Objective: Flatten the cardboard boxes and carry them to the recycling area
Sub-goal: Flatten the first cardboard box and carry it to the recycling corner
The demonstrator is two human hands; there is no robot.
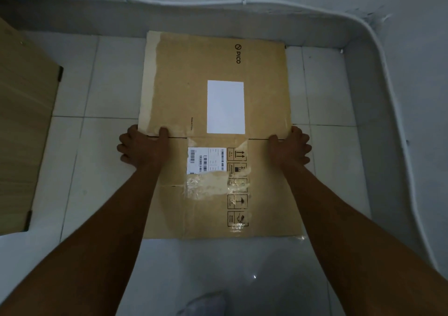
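Observation:
A flattened brown cardboard box (pixel 179 85) lies on the white tiled floor, its far end against the wall. It carries a white blank label, a barcode sticker, printed handling symbols and strips of clear tape. My left hand (pixel 140 147) grips the box's left edge at the fold line, thumb on top. My right hand (pixel 289 148) grips the right edge at the same fold line, thumb on top. Both arms reach forward from the bottom of the view.
A wooden cabinet panel (pixel 24 126) stands at the left. The wall's grey skirting (pixel 218 17) with a white cable runs along the back and curves down the right side. White floor tiles (pixel 97 145) surround the box. A grey foot (pixel 206 303) shows at the bottom.

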